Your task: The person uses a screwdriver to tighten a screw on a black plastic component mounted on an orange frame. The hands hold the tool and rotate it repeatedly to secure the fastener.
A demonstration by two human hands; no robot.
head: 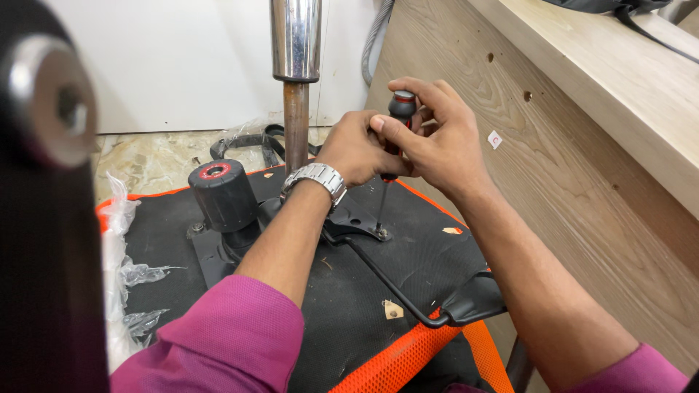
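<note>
Both hands grip one screwdriver (401,108) with a black and red handle, held upright. My left hand (355,149), with a metal watch on its wrist, wraps the lower handle. My right hand (437,138) closes around the upper handle from the right. The shaft (381,207) runs down to a screw (381,234) on the black metal mechanism plate (218,255) bolted to the underside of an overturned chair seat (342,291). The seat is black with orange mesh edging.
A chrome gas-lift column (295,80) rises from the mechanism. A black knob (222,193) with a red ring sits left of it. A black lever rod (393,287) crosses the seat. A wooden desk panel (582,167) stands at right. Clear plastic wrap (124,276) lies at left.
</note>
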